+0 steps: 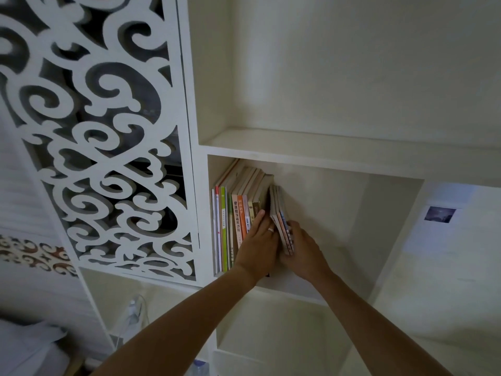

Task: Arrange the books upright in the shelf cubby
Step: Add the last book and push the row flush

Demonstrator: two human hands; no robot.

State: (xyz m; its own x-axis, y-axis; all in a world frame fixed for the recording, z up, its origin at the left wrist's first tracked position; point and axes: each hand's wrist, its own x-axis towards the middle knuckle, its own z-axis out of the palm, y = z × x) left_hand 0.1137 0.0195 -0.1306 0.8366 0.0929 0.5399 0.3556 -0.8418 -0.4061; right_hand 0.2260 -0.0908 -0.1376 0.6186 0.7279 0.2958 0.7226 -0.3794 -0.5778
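Several books (233, 213) stand upright against the left wall of the white shelf cubby (339, 213), spines outward. My left hand (257, 245), with a ring on one finger, lies flat with straight fingers against the spines at the right end of that row. Just to its right, my right hand (301, 253) grips a small bundle of thin books (282, 221) by their lower edge; the bundle stands nearly upright, tilted a little, beside the row. The base of the bundle is hidden by my hands.
The right half of the cubby holds no books. A shelf board (325, 156) runs above it, with another open cubby overhead. A carved white lattice panel (108, 131) stands to the left. A lower compartment (284, 321) opens beneath. A paper with a small photo (439, 214) lies at right.
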